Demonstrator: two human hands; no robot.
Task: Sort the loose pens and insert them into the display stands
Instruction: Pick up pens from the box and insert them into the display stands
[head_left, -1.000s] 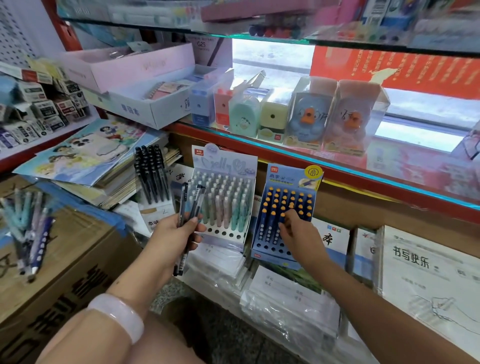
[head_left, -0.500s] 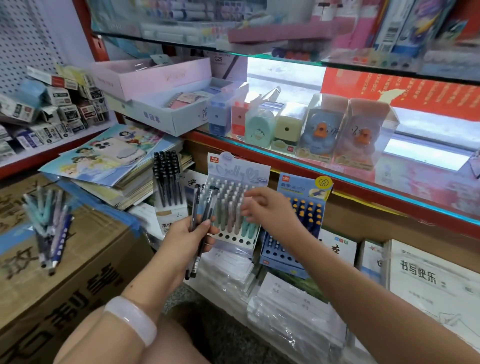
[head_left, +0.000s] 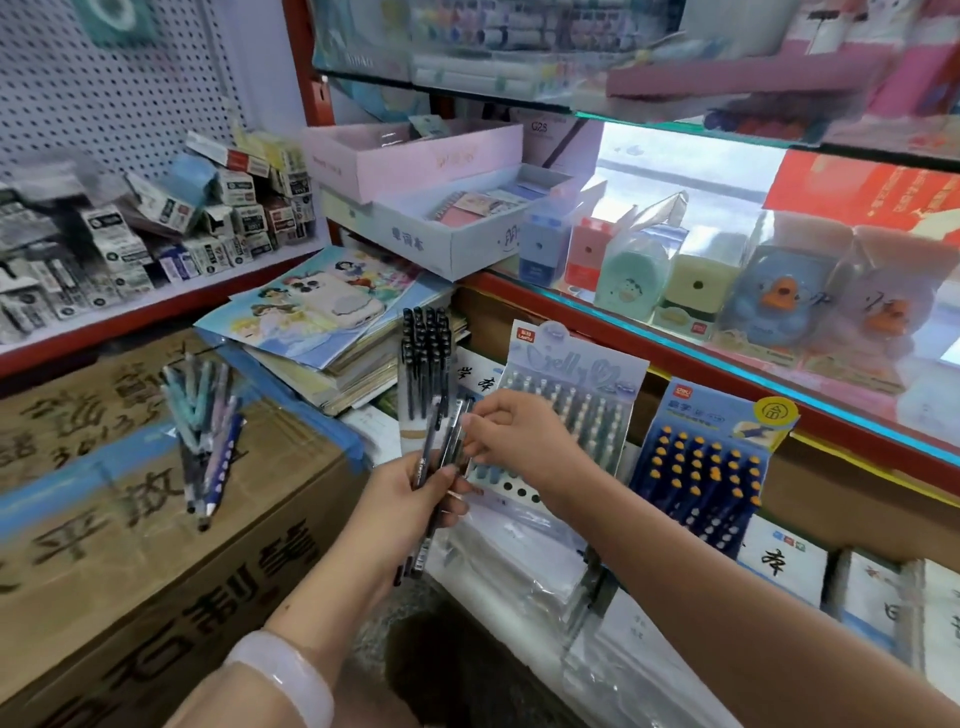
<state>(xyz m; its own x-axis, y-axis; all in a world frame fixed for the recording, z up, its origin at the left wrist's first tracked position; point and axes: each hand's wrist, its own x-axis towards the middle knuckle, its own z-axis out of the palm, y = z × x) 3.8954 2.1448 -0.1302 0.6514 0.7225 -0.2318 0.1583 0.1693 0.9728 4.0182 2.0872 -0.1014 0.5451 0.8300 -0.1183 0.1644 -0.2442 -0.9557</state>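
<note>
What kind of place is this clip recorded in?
Most likely a stationery shop: pen display stands lean below a glass shelf of boxed pencil sharpeners, with a pegboard wall behind.

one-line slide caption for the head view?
Left hand grips black pens; right hand pinches one beside the display stands.

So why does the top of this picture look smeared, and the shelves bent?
Head view: the upper shelf goods are blurred, likely by head motion; the wide lens bows the red shelf edge; daylight washes out the window; the black pens in the left hand stay fairly sharp.
</note>
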